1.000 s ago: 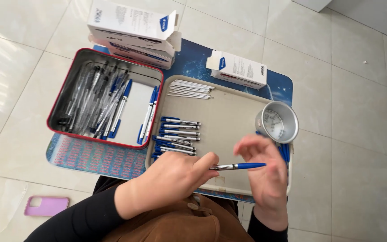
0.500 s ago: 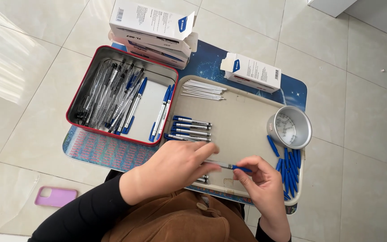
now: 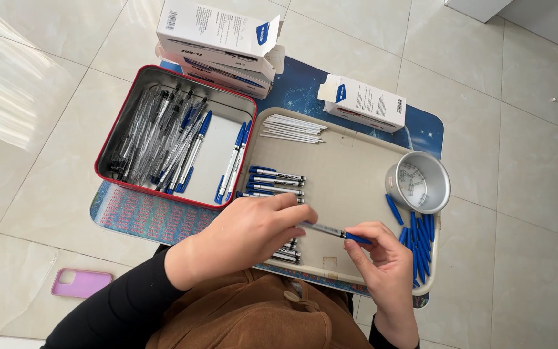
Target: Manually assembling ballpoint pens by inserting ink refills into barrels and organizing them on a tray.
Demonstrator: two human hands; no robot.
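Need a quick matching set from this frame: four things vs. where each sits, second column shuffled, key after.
Things:
1. pink phone
2. metal cup
3. white refills
4. loose blue caps

Places:
A. far end of the beige tray, beside the small white box
B. on the floor tiles, left of the person
C. right edge of the tray, just below the cup
D. right side of the tray, standing upright

Pairs: 1-B, 2-D, 3-A, 4-C

Bare left hand (image 3: 247, 236), bare right hand (image 3: 382, 268), black long sleeves, brown garment
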